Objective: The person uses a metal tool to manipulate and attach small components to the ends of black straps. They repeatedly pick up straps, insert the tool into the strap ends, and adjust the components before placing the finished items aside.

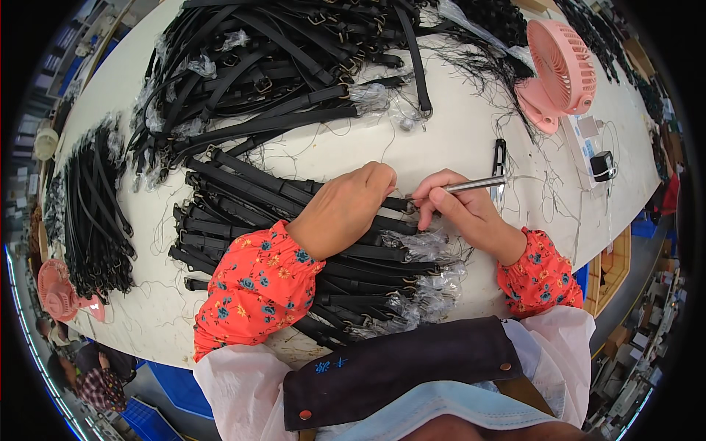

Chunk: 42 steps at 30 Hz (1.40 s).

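Black belts (360,253) lie side by side in a pile on the white table, their buckle ends wrapped in clear plastic at the right. My left hand (346,202) is closed over the upper part of this pile, its fingertips pinched together; what they hold is hidden. Close beside it, my right hand (460,209) grips a slim silver pen-shaped metal tool (476,184). The tool's front end points left, toward a belt end between my two hands. Its tip is too small to make out.
A larger heap of black belts (294,66) covers the far side, and another bundle (95,213) lies left. A pink fan (559,70) stands far right, near a black-handled cutter (499,158) and a small black box (603,166). Loose threads are scattered about. A second pink fan (59,290) is at the left edge.
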{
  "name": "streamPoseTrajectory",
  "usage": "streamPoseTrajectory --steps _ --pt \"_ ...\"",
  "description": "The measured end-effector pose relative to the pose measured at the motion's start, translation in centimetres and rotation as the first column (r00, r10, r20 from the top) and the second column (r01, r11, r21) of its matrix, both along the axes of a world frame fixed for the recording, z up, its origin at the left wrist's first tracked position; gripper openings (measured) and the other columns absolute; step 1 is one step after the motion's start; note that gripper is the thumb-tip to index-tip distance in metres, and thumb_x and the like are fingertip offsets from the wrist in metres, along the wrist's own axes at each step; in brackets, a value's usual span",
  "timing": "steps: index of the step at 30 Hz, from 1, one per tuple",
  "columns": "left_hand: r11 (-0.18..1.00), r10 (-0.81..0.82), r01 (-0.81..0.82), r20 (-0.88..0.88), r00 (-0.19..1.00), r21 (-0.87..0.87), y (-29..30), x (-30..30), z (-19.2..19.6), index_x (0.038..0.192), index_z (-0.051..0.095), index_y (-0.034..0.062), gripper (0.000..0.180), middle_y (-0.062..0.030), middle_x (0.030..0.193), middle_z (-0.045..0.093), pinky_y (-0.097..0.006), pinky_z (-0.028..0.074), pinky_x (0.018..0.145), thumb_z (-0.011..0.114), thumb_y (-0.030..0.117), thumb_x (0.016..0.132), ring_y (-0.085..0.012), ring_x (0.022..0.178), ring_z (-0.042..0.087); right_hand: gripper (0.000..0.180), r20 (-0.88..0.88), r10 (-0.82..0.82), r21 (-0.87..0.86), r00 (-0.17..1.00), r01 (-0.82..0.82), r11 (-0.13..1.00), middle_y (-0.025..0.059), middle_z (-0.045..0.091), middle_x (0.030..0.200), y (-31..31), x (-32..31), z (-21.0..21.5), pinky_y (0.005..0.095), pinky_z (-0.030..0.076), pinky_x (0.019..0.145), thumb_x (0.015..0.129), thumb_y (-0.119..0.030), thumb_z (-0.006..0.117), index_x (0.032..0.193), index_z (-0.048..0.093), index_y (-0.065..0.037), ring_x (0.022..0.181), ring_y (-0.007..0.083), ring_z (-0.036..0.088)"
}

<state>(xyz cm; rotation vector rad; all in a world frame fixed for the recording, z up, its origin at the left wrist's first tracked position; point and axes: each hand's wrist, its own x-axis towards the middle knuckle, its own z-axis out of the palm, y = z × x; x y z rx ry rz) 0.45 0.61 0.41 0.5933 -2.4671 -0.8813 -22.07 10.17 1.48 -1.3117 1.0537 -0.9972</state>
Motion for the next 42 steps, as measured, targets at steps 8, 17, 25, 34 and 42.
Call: streamPoseTrajectory --steps 8,17,25,34,42 --pt "1.0 -0.005 0.005 0.002 1.0 0.015 0.0 0.0 0.3 0.103 0.05 0.0029 0.013 -0.0164 0.09 0.058 -0.044 0.049 0.064 0.06 0.002 0.095 -0.0389 0.075 0.061 0.029 -0.017 -0.001 -0.005 1.0 0.001 1.0 0.003 0.066 0.079 0.0 -0.1 -0.1 0.0245 0.046 0.071 0.109 -0.026 0.046 0.115 0.061 -0.002 0.077 0.009 0.061" --pt "0.998 0.004 -0.005 0.015 1.0 0.066 0.0 0.0 0.3 0.105 0.051 0.0026 0.013 -0.0169 0.092 0.059 -0.044 0.049 0.067 0.061 0.003 0.095 -0.0389 0.077 0.062 0.028 -0.007 0.001 -0.006 1.0 -0.001 1.0 0.0033 0.066 0.079 -0.1 0.0 0.0 0.0258 0.048 0.073 0.109 -0.024 0.046 0.115 0.06 -0.001 0.078 0.01 0.062" --pt "0.993 -0.083 0.082 0.0 0.997 0.081 -1.1 0.9 2.0 0.11 0.059 0.0027 0.027 -0.0135 0.103 0.062 -0.04 0.051 0.082 0.071 0.002 0.086 -0.0345 0.09 0.063 0.028 0.111 -0.07 -0.062 0.991 0.078 0.995 0.0065 0.067 0.092 0.0 -0.3 -0.1 0.0279 0.049 0.082 0.11 -0.024 0.044 0.122 0.056 -0.002 0.087 0.0121 0.063" --pt "0.993 -0.006 -0.007 0.115 0.993 0.116 -0.4 0.8 2.1 0.102 0.067 0.0051 0.012 -0.0102 0.084 0.064 -0.037 0.049 0.078 0.067 0.005 0.09 -0.0308 0.087 0.062 0.028 -0.078 -0.156 -0.253 0.985 0.132 0.958 0.0085 0.069 0.102 -0.1 -0.6 0.2 0.0266 0.047 0.082 0.11 -0.022 0.045 0.127 0.056 -0.003 0.091 0.0113 0.061" --pt "0.994 0.053 -0.058 -0.054 0.997 -0.091 -0.7 0.1 1.2 0.107 0.066 0.0056 0.022 -0.0094 0.101 0.06 -0.036 0.049 0.076 0.07 0.0 0.086 -0.0286 0.087 0.059 0.027 -0.165 -0.119 -0.257 0.979 0.074 0.964 0.01 0.071 0.104 0.3 -0.6 0.3 0.0276 0.049 0.078 0.109 -0.019 0.045 0.127 0.057 -0.004 0.091 0.0126 0.063"
